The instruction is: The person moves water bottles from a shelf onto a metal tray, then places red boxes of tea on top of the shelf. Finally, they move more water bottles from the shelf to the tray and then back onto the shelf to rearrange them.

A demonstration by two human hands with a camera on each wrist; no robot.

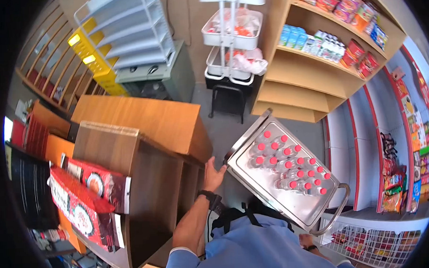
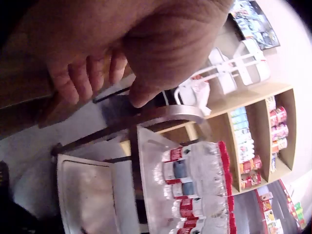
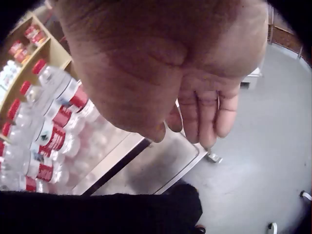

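Observation:
A steel trolley (image 1: 268,189) stands at an angle in front of me, its top tray holding several clear bottles (image 1: 291,164) with red caps and red-white labels. My left hand (image 1: 213,174) is at the trolley's left edge, thumb tip close to the rim and fingers loosely extended beside the wooden cabinet (image 1: 155,183). In the left wrist view the trolley's handle (image 2: 180,111) curves just below that thumb. My right hand (image 1: 305,241) hangs low beside the trolley's near end, below the curved handle (image 1: 340,210). Its fingers (image 3: 207,117) are loosely straight, with nothing held in them.
Red packaged bags (image 1: 84,204) lie on the cabinet at left. Ahead stand a white tiered cart (image 1: 232,43) and a wooden shelf (image 1: 307,83) with drinks and snacks. Snack racks (image 1: 390,165) and a white wire basket (image 1: 369,242) line the right side.

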